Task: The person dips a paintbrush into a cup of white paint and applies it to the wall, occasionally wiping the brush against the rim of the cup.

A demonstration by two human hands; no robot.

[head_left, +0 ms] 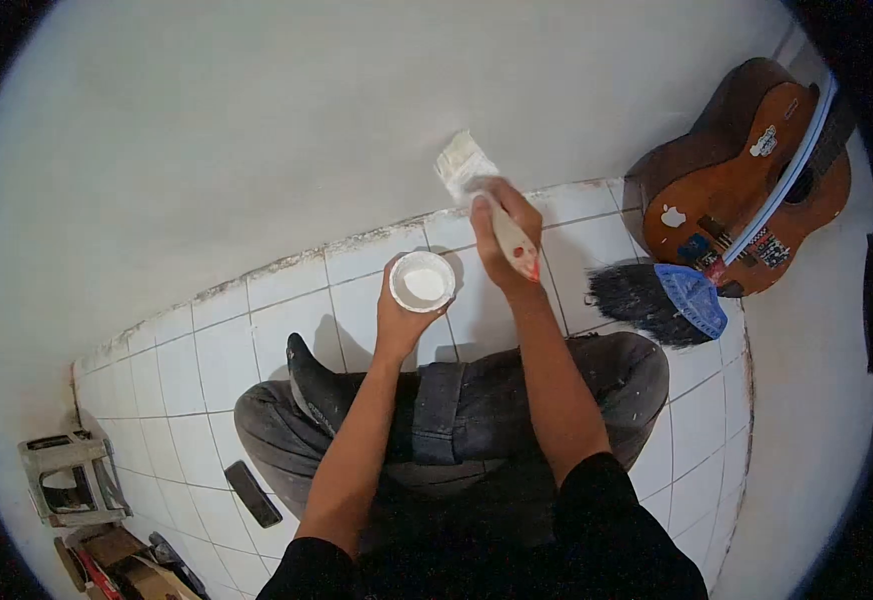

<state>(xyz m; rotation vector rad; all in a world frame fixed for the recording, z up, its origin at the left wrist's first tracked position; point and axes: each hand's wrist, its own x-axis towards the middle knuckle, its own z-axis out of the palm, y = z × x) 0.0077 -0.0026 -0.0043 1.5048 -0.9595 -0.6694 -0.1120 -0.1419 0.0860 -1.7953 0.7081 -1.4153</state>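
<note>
My right hand [505, 225] is closed round the handle of a wide paintbrush [513, 238]. The brush's pale bristles [464, 160] point up and overlap the lower part of the white wall [287, 130]. In my left hand [397, 322] is a small round cup of white paint [423, 283], its open top facing me and its rim smeared white. The cup is held over the tiled floor, a little below and left of the brush.
A guitar [747, 190] leans in the right corner, with a blue broom [692, 300] with black bristles before it. My crossed legs [477, 410] are below my hands. A phone [253, 494] lies on the white tiles [182, 375]; a stool [69, 478] and a cardboard box [142, 575] are at lower left.
</note>
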